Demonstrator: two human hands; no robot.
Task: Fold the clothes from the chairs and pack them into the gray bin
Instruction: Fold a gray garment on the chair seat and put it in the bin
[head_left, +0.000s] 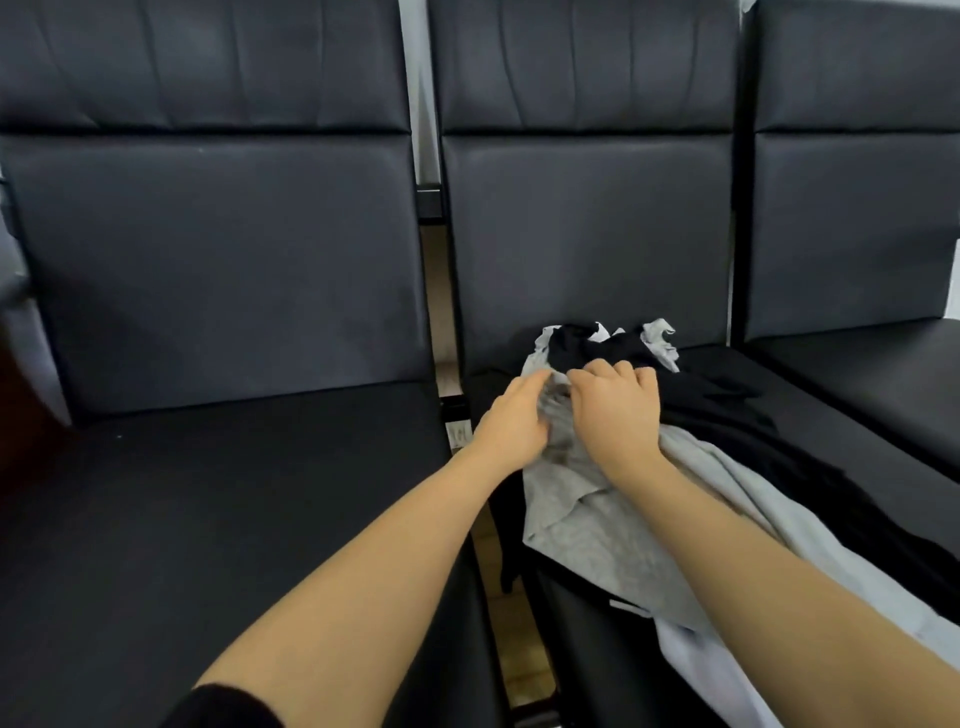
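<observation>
Left hand (511, 423) and right hand (615, 410) side by side, fingers curled into a gray garment (582, 525), black clothes (727, 410) just beyond and right, on middle chair (587, 234)

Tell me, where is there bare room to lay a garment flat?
The black padded left chair seat is bare, bordered by its backrest and the floor gap. The middle chair seat is crowded with the gray shirt and black clothes, both hands there.
</observation>
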